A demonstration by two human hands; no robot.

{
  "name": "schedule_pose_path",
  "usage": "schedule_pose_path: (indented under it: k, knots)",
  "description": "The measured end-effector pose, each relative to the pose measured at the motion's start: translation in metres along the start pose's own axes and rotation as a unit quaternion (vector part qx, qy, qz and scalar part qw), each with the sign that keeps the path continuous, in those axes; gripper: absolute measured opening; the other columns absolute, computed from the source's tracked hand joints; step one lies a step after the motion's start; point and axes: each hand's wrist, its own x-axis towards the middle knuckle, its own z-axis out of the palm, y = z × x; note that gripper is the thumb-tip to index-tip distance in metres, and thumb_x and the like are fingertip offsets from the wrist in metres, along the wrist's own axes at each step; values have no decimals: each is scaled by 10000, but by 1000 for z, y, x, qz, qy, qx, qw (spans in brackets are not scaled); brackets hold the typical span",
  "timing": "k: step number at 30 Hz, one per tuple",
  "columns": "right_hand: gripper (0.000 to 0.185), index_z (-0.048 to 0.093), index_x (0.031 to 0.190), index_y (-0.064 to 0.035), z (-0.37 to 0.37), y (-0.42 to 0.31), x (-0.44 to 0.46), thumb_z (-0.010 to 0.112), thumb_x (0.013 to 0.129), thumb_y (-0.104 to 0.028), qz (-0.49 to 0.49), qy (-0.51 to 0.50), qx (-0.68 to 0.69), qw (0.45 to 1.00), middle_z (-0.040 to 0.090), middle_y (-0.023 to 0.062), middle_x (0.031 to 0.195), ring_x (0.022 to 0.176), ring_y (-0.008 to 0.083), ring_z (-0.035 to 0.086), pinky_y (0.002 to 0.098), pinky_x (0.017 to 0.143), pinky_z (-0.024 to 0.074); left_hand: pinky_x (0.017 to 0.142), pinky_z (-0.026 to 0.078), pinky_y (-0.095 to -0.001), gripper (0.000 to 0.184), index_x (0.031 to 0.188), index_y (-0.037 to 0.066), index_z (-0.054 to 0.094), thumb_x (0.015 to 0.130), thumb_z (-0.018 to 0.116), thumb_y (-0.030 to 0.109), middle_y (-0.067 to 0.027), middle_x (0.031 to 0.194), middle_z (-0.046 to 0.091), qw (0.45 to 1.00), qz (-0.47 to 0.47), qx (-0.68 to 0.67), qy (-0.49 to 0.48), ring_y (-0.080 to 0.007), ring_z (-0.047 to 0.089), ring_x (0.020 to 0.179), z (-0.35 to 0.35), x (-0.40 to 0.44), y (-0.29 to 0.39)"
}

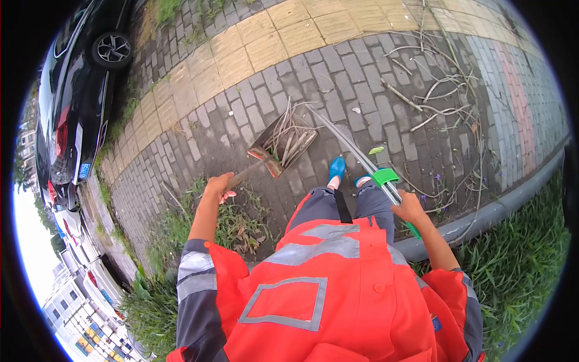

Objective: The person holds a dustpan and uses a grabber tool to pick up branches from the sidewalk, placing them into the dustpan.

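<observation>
My left hand (pixel 218 186) is closed round the handle of a long-handled dustpan (pixel 275 166), which rests on the brick pavement ahead of my feet. Dry twigs (pixel 292 136) are heaped in the pan, some poking out past its far edge. In my closed right hand (pixel 411 209) is a metal litter picker (pixel 354 151) with green grip parts. Its shaft slants forward to the left, and its tip is close to the twigs at the pan's far side. Whether the tip touches any twig I cannot tell.
More branches (pixel 443 90) lie scattered at the right. A grey kerb (pixel 470 224) borders grass (pixel 512 259) behind and right of me. Weeds (pixel 232 217) grow near my left arm. A black parked car (pixel 78 96) stands at far left, beyond yellow tactile paving (pixel 265 45).
</observation>
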Motion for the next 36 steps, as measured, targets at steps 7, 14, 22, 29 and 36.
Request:
schedule_pose_path:
  k: [7, 14, 22, 29, 36]
  knots:
    - [460, 495, 874, 52, 32, 11, -6, 634, 584, -277, 2, -1, 118, 993, 596, 243, 767, 729, 376, 594, 402, 663, 472, 292, 256, -247, 375, 938, -8, 541, 782, 567, 331, -138, 578, 576, 1000, 11, -16, -6, -109, 414, 344, -5, -1, 8]
    - [295, 519, 818, -55, 13, -29, -33, 590, 698, -314, 228, -215, 528, 790, 503, 43, 644, 496, 111, 471, 286, 418, 380, 315, 255, -241, 252, 797, 35, 571, 765, 599, 283, -53, 510, 494, 998, 3, 46, -43, -98, 382, 353, -6, 10, -3]
    - [270, 599, 708, -7, 57, -29, -25, 601, 685, -275, 134, -162, 494, 844, 563, 75, 635, 544, 134, 515, 274, 467, 389, 321, 233, -232, 166, 757, 89, 540, 783, 584, 246, -29, 518, 489, 996, -2, 68, -52, -79, 336, 338, -10, 29, -29]
    - [311, 586, 738, -10, 44, -39, -21, 595, 680, -315, 125, -152, 498, 845, 552, 79, 647, 540, 136, 508, 273, 443, 378, 320, 254, -263, 202, 742, 49, 557, 748, 616, 241, -46, 520, 490, 999, 2, 37, -27, -108, 377, 350, -8, 21, -23]
    - [258, 466, 775, -35, 44, -45, 15, 604, 681, -232, 169, -276, 674, 664, 459, 54, 625, 425, 113, 414, 234, 338, 331, 307, 263, -276, 192, 780, 20, 576, 778, 604, 210, -80, 521, 514, 998, 25, 35, -51, -125, 379, 336, -34, 49, -63]
